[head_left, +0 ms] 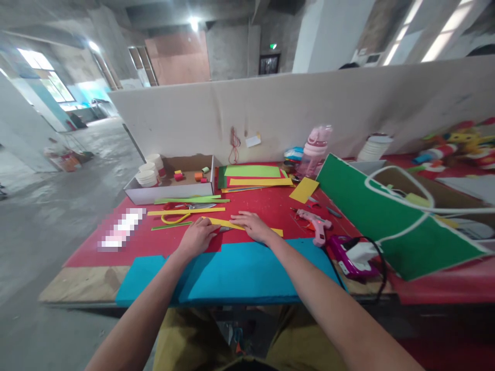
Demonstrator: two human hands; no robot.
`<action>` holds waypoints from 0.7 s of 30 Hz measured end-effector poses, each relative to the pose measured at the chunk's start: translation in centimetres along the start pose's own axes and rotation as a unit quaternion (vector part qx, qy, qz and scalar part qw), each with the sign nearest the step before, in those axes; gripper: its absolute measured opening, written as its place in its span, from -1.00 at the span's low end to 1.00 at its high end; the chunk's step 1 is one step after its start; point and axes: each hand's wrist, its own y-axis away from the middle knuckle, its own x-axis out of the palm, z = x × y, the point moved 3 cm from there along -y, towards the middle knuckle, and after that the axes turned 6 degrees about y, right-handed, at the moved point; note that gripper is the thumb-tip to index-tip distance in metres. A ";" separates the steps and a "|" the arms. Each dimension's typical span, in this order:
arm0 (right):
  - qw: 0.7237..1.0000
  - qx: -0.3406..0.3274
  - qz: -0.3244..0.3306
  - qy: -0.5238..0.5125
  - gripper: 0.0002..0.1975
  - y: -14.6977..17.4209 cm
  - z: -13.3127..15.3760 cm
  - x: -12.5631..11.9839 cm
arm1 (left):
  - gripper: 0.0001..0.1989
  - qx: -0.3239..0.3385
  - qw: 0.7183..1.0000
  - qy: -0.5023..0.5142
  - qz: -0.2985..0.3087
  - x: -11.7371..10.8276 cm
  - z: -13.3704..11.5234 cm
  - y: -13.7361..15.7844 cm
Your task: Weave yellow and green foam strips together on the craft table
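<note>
A narrow yellow paper strip (pixel 222 222) lies crosswise in front of me, its left end slightly raised. My left hand (pixel 196 239) is closed, fingers bent and pinching the strip near that end. Over the middle of the strip, my right hand (pixel 253 226) rests with its fingers stretched out to the left; its thumb is hidden. The strip's other end shows to the right of this hand. A small grey object (pixel 224 229) lies by the left fingertips, its kind unclear. Just beyond the left hand are yellow-handled scissors (pixel 176 218).
Green strips (pixel 189 199) lie farther back, before a cardboard box (pixel 170 195) with paper cups. To the right are a pink glue gun (pixel 315 224), a purple power strip (pixel 353 260) and a green board (pixel 381 221). A blue pad (pixel 240 273) covers the table's front edge.
</note>
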 end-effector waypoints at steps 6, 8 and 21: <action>1.000 -0.008 0.007 -0.004 -0.47 -0.3 -0.3 -0.1 | -0.63 -0.007 1.000 -0.006 0.008 -0.2 -0.5 0.3; 1.000 -0.020 0.012 -0.008 -0.54 0.1 -0.8 -0.8 | -0.63 -0.009 1.000 -0.009 0.010 -0.3 -0.4 0.3; 0.998 0.017 0.048 0.034 -0.55 4.3 -2.1 -2.5 | -0.63 -0.011 0.999 -0.032 -0.004 -0.2 -0.9 -0.7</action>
